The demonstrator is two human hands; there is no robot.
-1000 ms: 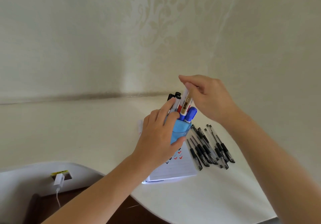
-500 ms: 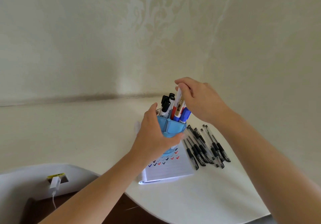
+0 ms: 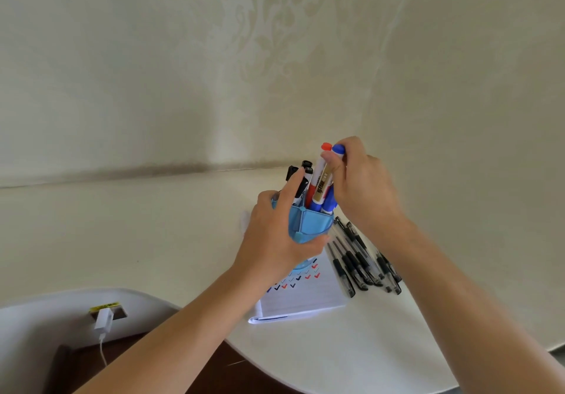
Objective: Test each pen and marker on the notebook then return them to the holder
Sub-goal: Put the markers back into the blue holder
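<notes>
My left hand [image 3: 275, 240] grips the blue divided pen holder [image 3: 308, 225], which stands on the open notebook [image 3: 302, 299]. Coloured check marks [image 3: 301, 278] cover the notebook page. My right hand [image 3: 363, 185] pinches the tops of a red-capped marker [image 3: 321, 176] and a blue-capped marker [image 3: 337, 150], both reaching down into the holder. Black markers [image 3: 301, 179] stand in the holder's left compartment, behind my left index finger.
Several black gel pens [image 3: 360, 259] lie in a row on the cream desk [image 3: 153, 225], right of the notebook. A white charger plug [image 3: 104, 320] with a cable sits in a slot at the lower left. The wall stands close behind.
My right hand has pulled the red and blue markers upward, so their caps now show above my fingers. My left hand has shifted its grip on the holder, index finger raised along the black markers.
</notes>
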